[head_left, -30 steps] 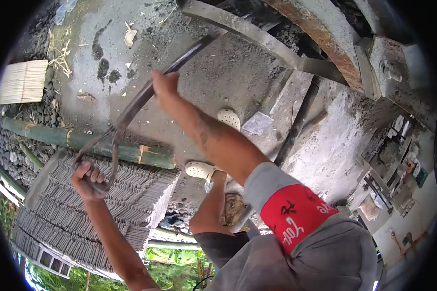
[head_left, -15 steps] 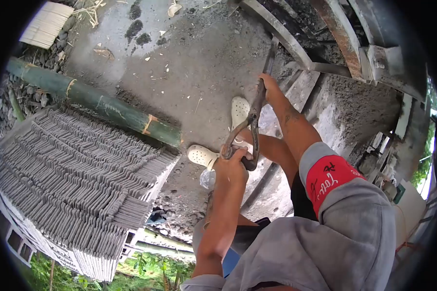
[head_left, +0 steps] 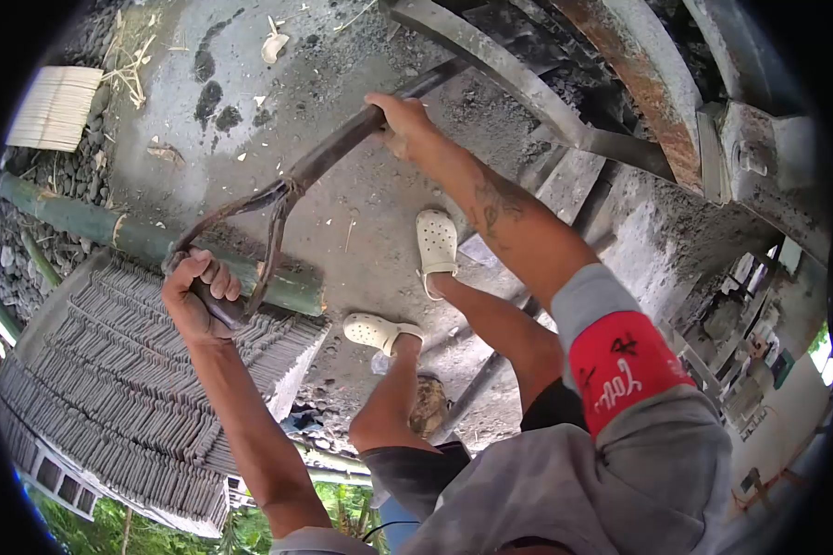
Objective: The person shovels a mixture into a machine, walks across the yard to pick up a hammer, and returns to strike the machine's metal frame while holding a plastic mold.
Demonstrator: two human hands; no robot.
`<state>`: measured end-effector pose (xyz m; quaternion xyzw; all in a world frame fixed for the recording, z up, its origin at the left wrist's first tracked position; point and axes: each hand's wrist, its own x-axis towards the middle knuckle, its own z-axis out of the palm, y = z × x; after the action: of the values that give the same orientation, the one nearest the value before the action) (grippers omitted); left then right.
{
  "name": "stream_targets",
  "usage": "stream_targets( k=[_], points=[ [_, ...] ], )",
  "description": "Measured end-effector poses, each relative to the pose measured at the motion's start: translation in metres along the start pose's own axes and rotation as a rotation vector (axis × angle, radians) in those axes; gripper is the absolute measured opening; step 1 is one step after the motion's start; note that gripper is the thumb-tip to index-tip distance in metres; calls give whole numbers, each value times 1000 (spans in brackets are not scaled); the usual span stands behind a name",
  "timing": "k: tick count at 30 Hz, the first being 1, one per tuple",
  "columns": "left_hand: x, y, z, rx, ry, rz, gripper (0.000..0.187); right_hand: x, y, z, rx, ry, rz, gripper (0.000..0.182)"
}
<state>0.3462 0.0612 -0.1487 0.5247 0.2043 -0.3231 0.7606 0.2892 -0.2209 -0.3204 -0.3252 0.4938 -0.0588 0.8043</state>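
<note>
Head view: shovel (head_left: 292,180) slanted over concrete floor (head_left: 379,139); my left hand (head_left: 197,296) clamped on D-grip, right hand (head_left: 400,120) wrapped round shaft; best keep hands wide apart, blade clear of sandals (head_left: 435,242), steady near tile stack (head_left: 130,370).

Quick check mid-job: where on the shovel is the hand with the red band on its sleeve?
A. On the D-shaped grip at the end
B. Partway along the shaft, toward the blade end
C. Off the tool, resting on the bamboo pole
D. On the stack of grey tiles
B: the right hand wraps the shaft of the shovel, while the left hand holds the end grip.
</note>
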Motion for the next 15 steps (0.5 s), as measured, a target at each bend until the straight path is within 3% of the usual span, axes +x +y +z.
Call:
stream_targets(
  k=[1, 3, 5, 7, 9, 11, 13, 15],
  points=[
    [5, 15, 14, 5, -14, 15, 7, -8, -18, 15, -44, 135, -8, 14],
    [16, 4, -16, 24, 17, -175, 10, 3, 15, 33, -20, 414, -41, 28],
    [-13, -60, -54, -1, 83, -26, 10, 18, 59, -15, 31, 246, 15, 30],
    [-63, -112, -59, -211, 113, -38, 5, -23, 64, -46, -118, 257, 65, 27],
    [-126, -149, -41, -228, 189, -87, 12, -34, 78, -108, -90, 174, 98, 9],
    [-191, -205, -36, -127, 177, -142, 16, -101, 68, -129, -106, 254, 162, 19],
    [-243, -210, -5, -140, 139, -209, 16, -131, 62, -156, -146, 311, 142, 10],
    [-260, -173, 12, -168, 109, -285, 17, -146, 50, -143, -187, 309, 158, 9]
  ],
)
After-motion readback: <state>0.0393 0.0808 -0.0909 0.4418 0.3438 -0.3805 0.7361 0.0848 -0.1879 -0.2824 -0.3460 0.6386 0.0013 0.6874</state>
